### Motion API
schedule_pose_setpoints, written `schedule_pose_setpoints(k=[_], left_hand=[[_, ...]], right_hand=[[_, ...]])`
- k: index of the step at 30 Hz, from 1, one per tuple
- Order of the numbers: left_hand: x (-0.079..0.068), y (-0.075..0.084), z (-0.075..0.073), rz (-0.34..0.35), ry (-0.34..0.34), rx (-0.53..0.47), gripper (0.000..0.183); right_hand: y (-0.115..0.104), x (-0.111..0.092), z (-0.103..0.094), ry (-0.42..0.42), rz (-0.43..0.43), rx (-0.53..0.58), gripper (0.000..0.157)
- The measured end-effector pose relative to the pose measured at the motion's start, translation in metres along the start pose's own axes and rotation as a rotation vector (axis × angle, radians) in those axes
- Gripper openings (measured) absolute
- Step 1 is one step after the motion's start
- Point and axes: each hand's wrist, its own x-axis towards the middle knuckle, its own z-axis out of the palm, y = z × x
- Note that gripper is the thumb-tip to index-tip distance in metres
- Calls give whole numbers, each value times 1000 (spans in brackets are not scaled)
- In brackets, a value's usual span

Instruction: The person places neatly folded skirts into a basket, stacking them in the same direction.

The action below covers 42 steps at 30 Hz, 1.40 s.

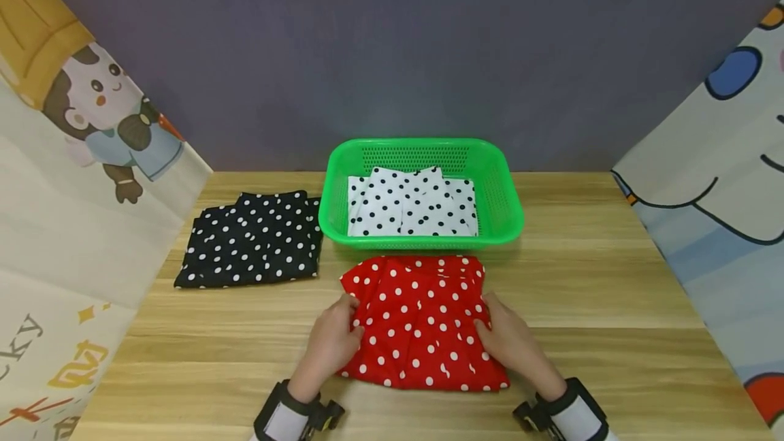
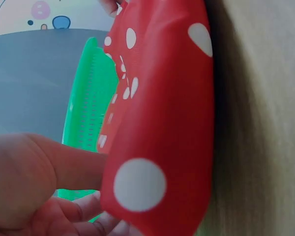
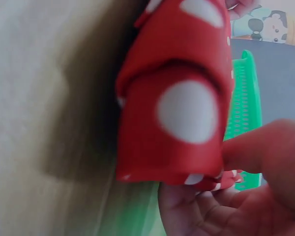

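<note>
A folded red polka-dot garment point(image 1: 416, 325) is spread between my two hands in front of the green basket. My left hand point(image 1: 333, 335) pinches its left side; in the left wrist view, the thumb point(image 2: 73, 167) lies on one face and the fingers curl behind the folded layers. On the opposite side, my right hand point(image 1: 511, 339) grips the edge the same way, its fingers point(image 3: 182, 211) tucked under the cloth. Both wrist views show the garment's near edge raised above the table, with a shadow under it.
Just beyond the red garment stands the green plastic basket point(image 1: 422, 243), with a folded white garment with black dots point(image 1: 410, 203) inside. A folded black garment with white dots point(image 1: 254, 243) lies left of it on the wooden table point(image 1: 600, 278). A dark grey wall point(image 1: 416, 46) rises behind.
</note>
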Motion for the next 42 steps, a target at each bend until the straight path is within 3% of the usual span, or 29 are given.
schedule_pose_setpoints(k=[7,15,22,32,42], left_hand=[[-12,4,-4,58,68,-31,34],[-23,11,-11,89,76,-21,33],[-24,16,-17,139,133,-5,35],[-5,27,-25,197,226,11,35],[23,34,-31,249,274,0,33]], right_hand=[[-6,-14,-7,63,6,34,38],[-16,-28,-15,124,-6,-12,39],[-18,-27,-22,183,-53,-33,39],[-18,-7,-33,289,-199,-29,38],[-21,21,-45,315,-218,-24,39]])
